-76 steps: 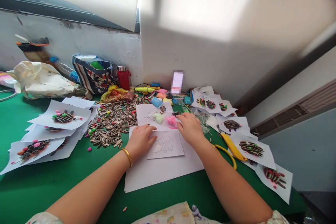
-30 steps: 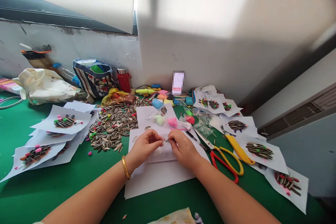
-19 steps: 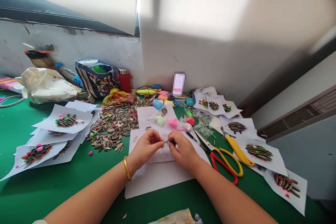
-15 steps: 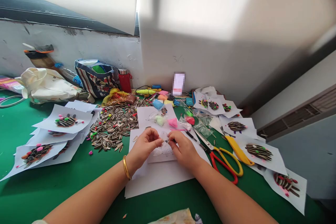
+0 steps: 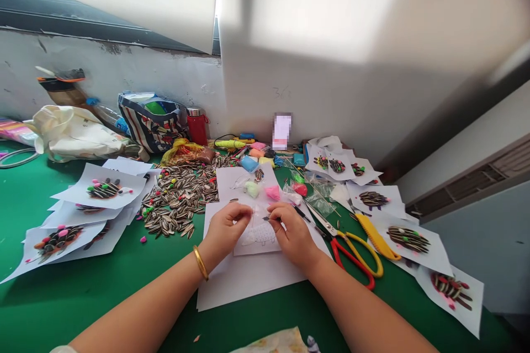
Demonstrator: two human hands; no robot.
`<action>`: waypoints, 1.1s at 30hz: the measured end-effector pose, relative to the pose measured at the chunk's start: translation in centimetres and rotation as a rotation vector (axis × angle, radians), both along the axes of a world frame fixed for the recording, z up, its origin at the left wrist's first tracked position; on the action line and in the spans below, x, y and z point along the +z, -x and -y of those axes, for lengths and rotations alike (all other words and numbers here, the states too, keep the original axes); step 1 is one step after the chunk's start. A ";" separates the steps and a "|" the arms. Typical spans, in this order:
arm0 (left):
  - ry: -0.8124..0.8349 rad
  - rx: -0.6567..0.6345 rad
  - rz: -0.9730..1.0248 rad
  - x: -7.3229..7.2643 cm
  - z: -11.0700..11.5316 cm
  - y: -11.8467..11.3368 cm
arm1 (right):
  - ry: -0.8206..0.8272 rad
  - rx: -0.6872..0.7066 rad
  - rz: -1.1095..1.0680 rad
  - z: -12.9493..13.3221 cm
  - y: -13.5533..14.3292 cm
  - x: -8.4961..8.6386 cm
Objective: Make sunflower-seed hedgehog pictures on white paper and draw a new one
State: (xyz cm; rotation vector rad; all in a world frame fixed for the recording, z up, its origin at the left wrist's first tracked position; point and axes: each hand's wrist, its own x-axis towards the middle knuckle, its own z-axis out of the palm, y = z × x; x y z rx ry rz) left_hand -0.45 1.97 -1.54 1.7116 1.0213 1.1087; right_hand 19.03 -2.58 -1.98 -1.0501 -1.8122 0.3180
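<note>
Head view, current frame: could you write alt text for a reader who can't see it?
A left hand and right hand are held over an animal drawing on white paper; anything they hold is too small to identify. On the green table, striped seeds lie left and scissors right.

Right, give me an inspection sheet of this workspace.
Surface: green tabletop, flat, partly covered.
Job's things: animal drawing over white sheets; striped seeds heaped beyond the left hand.
Clutter: scissors, yellow-handled tool, seed pictures at both sides.
Hands: right hand pinches a small dark piece; left fingertips bunched, any grip unclear.
Cables: thin dark cord near the back; grey loop far left, type unclear.
Surroundings: pale wall, red bottle, bags.
</note>
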 end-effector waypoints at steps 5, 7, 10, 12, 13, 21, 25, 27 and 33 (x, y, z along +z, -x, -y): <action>-0.189 -0.090 -0.255 -0.1 0.0 0.1 | 0.005 0.020 -0.001 -0.1 0.1 -0.2; -0.193 -0.112 -0.280 -0.1 0.0 0.1 | 0.016 0.023 -0.005 -0.1 0.1 -0.3; -0.160 -0.152 -0.306 -0.2 0.0 0.2 | 0.027 0.028 -0.010 -0.2 0.2 -0.6; -0.136 -0.149 -0.311 -0.1 0.0 0.2 | 0.029 0.032 -0.013 -0.2 0.3 -0.7; -0.127 -0.139 -0.308 -0.1 0.0 0.2 | 0.031 0.034 -0.014 -0.2 0.4 -0.8; -0.091 -0.102 -0.268 -0.2 0.2 0.1 | 0.065 0.083 0.025 -0.1 0.7 -0.9; -0.046 -0.114 -0.257 -0.1 -0.1 0.2 | 0.086 0.108 0.072 0.0 0.7 -0.7; -0.027 -0.121 -0.255 -0.2 -0.2 0.2 | 0.091 0.111 0.088 0.0 0.7 -0.7; -0.024 -0.101 -0.251 -0.5 -0.3 0.4 | 0.101 0.123 0.095 0.0 0.7 -0.7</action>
